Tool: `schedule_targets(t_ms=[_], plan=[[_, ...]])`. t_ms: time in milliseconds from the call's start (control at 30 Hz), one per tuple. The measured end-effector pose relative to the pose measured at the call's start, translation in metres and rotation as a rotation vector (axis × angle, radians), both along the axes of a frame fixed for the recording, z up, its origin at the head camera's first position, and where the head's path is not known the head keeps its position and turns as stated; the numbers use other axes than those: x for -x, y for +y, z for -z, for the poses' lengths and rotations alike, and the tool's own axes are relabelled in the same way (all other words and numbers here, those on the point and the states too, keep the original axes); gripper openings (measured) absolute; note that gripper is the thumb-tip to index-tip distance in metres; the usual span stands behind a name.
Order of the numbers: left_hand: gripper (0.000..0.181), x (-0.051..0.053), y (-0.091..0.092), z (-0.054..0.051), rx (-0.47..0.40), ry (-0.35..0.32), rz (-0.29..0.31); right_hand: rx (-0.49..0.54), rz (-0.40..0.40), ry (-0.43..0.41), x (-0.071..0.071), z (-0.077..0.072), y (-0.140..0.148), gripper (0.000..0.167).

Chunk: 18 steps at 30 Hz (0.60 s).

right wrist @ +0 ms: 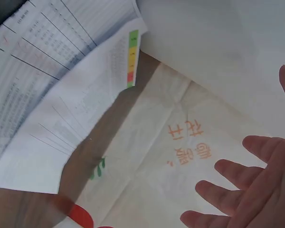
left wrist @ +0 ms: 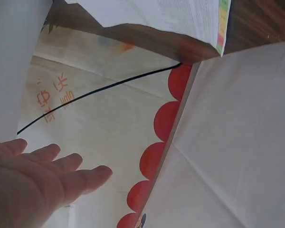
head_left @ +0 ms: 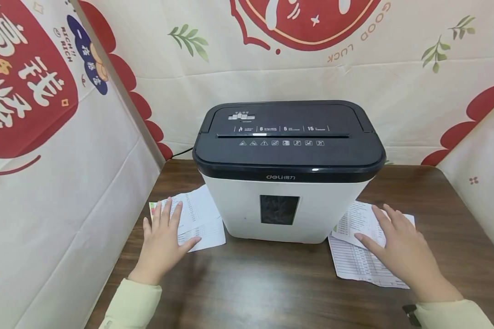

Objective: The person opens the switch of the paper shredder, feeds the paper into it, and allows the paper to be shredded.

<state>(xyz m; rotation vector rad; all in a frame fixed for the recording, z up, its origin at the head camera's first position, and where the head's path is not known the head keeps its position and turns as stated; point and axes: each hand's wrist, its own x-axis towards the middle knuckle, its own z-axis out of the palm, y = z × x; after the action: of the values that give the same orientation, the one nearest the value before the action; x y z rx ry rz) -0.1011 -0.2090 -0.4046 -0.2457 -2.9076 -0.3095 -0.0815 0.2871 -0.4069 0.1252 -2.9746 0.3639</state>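
Observation:
A white paper shredder (head_left: 234,205) with a dark top and a slot stands upright on the brown table. My left hand (head_left: 162,240), fingers spread, is over printed sheets (head_left: 206,235) left of the shredder. On the other side, my right hand (head_left: 403,244) is spread above more printed paper sheets (head_left: 362,265). Neither hand grips anything. The left wrist view shows the left fingers (left wrist: 85,180) straight, apart from the paper (left wrist: 156,16). In the right wrist view the right fingers (right wrist: 223,194) are also apart from the overlapping sheets (right wrist: 76,109).
A black cord (left wrist: 104,88) runs behind the shredder. Printed cloth walls (head_left: 169,91) with red scallops enclose the table (head_left: 263,283) at the back and both sides. A small dark window (head_left: 279,210) sits in the shredder's front.

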Motion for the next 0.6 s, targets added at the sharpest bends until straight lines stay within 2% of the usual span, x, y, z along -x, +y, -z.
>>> schedule_targets(t_ms=[200,433,600], plan=[[0.094,0.005,-0.005,-0.011,-0.01,-0.007,0.007,0.006,-0.009,0.002,0.004,-0.012,-0.001,0.089],[0.094,0.012,-0.01,-0.021,-0.034,0.007,0.023,0.031,-0.004,-0.029,0.006,-0.02,0.001,0.091],[0.092,0.018,-0.012,-0.03,-0.046,0.001,0.02,0.054,-0.005,-0.019,0.005,-0.026,0.002,0.089]])
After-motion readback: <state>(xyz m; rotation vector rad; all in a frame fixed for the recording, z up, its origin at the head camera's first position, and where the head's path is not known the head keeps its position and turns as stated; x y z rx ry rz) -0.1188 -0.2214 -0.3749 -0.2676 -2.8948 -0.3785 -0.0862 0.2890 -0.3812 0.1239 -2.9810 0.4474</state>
